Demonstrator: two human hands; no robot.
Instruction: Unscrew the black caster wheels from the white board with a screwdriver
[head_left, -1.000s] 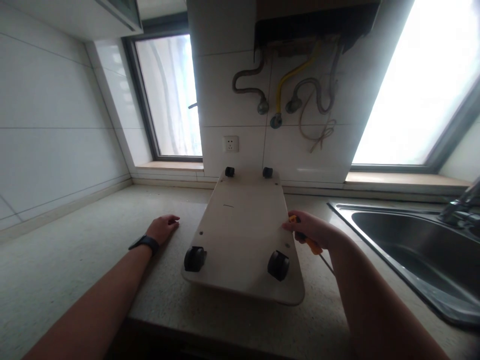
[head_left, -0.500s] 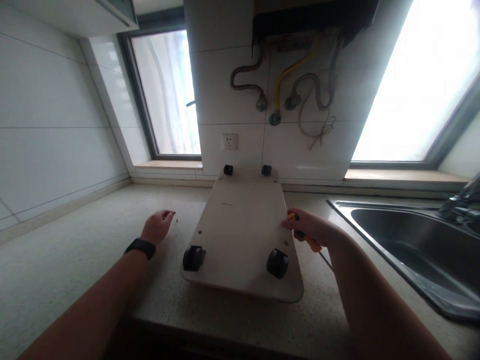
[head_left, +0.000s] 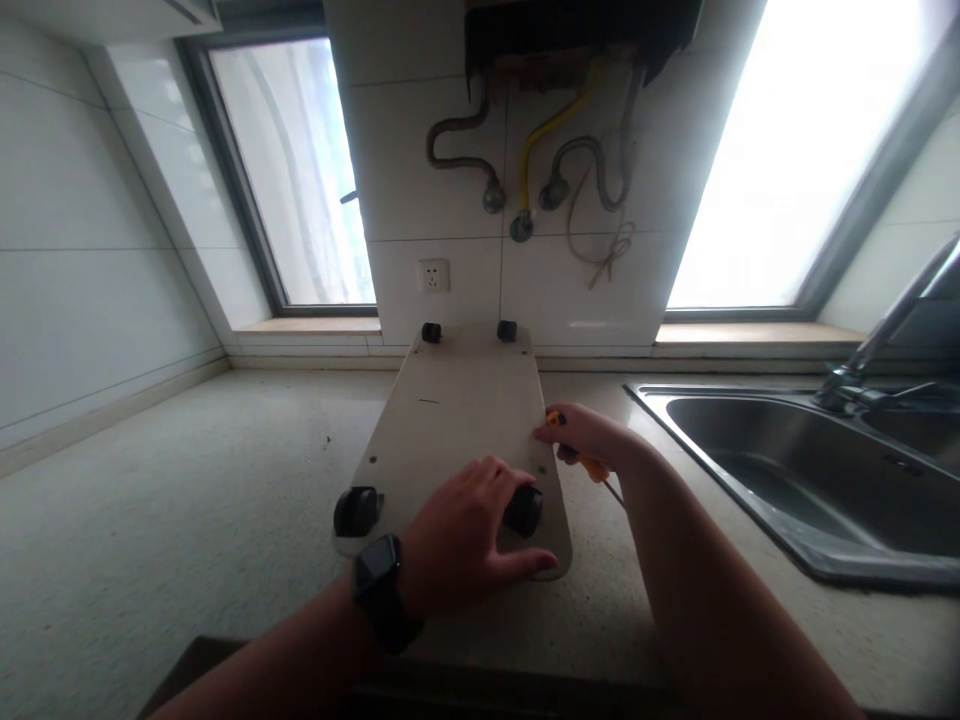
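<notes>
A pale board (head_left: 465, 400) with rounded corners lies on the counter, with black caster wheels standing up from its corners. My left hand (head_left: 472, 520), wearing a black watch (head_left: 379, 575), reaches across the board's near end. Its thumb and fingers are spread around the near right caster (head_left: 523, 510); whether they touch it I cannot tell. At the board's right edge, my right hand (head_left: 592, 435) is closed on a screwdriver (head_left: 592, 468) with an orange and black handle, its shaft pointing back toward me. That hand's fingertips rest on the board's edge.
To the right is a steel sink (head_left: 750, 450) with a faucet (head_left: 847, 380). A wall socket (head_left: 433, 275), metal hoses and a yellow pipe (head_left: 536, 140) are on the tiled wall behind the board. The stone counter (head_left: 247, 480) extends left, a small dark speck on it.
My left hand has moved right from the bare counter onto the board's near right caster, its fingers spreading. The right hand keeps its hold on the screwdriver. The view has shifted rightward.
</notes>
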